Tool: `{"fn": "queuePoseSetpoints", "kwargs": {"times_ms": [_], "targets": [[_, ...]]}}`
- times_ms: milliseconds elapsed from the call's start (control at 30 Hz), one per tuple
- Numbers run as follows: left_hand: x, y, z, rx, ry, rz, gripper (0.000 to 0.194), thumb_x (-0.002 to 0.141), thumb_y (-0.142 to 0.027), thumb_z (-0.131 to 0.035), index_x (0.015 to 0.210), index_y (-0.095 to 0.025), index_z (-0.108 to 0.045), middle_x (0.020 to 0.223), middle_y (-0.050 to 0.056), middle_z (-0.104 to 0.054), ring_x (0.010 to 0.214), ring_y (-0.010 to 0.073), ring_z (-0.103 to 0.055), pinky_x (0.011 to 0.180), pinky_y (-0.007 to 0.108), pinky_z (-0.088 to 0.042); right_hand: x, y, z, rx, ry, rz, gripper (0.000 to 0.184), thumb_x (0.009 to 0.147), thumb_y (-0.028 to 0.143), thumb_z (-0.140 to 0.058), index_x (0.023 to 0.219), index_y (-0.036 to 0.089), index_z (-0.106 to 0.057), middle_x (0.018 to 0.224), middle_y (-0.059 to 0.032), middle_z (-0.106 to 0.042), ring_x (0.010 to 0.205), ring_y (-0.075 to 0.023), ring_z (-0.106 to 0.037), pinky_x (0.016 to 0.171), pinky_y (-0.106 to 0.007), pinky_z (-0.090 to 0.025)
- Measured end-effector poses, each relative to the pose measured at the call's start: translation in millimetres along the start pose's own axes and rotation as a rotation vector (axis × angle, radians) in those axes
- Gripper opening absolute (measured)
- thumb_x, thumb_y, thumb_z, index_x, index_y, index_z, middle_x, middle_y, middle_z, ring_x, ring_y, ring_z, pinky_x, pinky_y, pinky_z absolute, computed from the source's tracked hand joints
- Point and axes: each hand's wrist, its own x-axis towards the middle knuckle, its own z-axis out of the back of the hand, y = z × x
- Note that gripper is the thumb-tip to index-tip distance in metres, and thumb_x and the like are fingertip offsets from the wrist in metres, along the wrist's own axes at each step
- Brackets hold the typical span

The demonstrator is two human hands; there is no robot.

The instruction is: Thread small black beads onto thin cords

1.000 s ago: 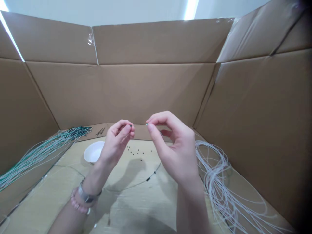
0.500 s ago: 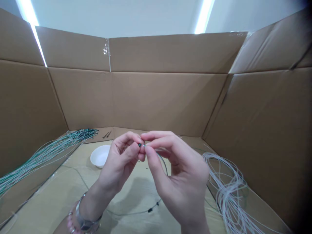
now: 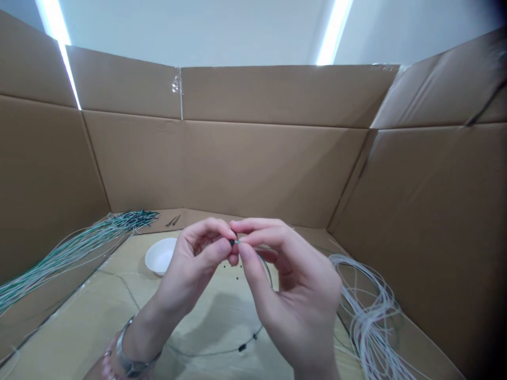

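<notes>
Between the thumb and fingers of my left hand is a tiny black piece, mostly covered by the fingertips. My right hand pinches the end of a thin grey-green wire, right against the black piece; whether the tip is inside it I cannot tell. The wire's length loops down behind my right hand and over the table. Two small black parts, a larger one and a smaller one, sit along that loop below my hands.
A white bowl stands left of my hands. Green and white wires lie bundled at the left, near pointed tools. Coiled pale wires lie at the right. Tiny black specks dot the yellowish table; cardboard walls surround it.
The wire end and the black piece have come closer together, now seeming to touch. The view has tilted slightly; both hands keep their pinch.
</notes>
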Motion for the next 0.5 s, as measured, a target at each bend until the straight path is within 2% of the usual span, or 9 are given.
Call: {"fn": "queuePoseSetpoints", "kwargs": {"times_ms": [133, 267, 367, 500], "targets": [[2, 0, 3.6, 0.041, 0.035, -0.008, 0.006, 0.079, -0.018, -0.067, 0.076, -0.022, -0.07, 0.068, -0.004, -0.064, 0.061, 0.003, -0.059, 0.063, 0.01, -0.05, 0, -1, 3, -0.001, -0.009, -0.004, 0.017, 0.078, 0.001, -0.058, 0.082, 0.017, -0.06, 0.092, -0.0003, -0.065, 0.083, -0.0102, -0.064, 0.068, -0.021, -0.058], [14, -7, 25.0, 0.213, -0.032, -0.126, 0.003, 0.075, -0.018, -0.07, 0.075, -0.021, -0.069, 0.072, -0.002, -0.066, 0.062, 0.0047, -0.06, 0.06, 0.011, -0.05, 2, 0, 10, -0.071, -0.059, 0.012, 0.018, 0.076, 0.0, -0.06, 0.082, 0.017, -0.06, 0.09, -0.0008, -0.065, 0.084, -0.0114, -0.064, 0.064, -0.02, -0.057], [21, -21, 49.8, 0.508, -0.129, -0.239, 0.005, 0.071, -0.016, -0.072, 0.074, -0.019, -0.068, 0.072, -0.001, -0.066, 0.066, 0.0071, -0.061, 0.062, 0.013, -0.049, 4, 1, 16, -0.143, -0.113, 0.012, 0.018, 0.075, 0.0, -0.062, 0.08, 0.017, -0.061, 0.089, -0.0009, -0.066, 0.082, -0.0111, -0.064, 0.063, -0.019, -0.056], [28, -34, 78.9, 1.044, -0.175, -0.312, 0.006, 0.073, -0.019, -0.069, 0.078, -0.016, -0.068, 0.078, 0.003, -0.068, 0.073, 0.0118, -0.063, 0.07, 0.02, -0.051, 5, 1, 23, -0.169, -0.175, 0.01, 0.015, 0.077, 0.003, -0.061, 0.08, 0.018, -0.062, 0.086, -0.001, -0.066, 0.079, -0.0116, -0.064, 0.061, -0.021, -0.057]]}}
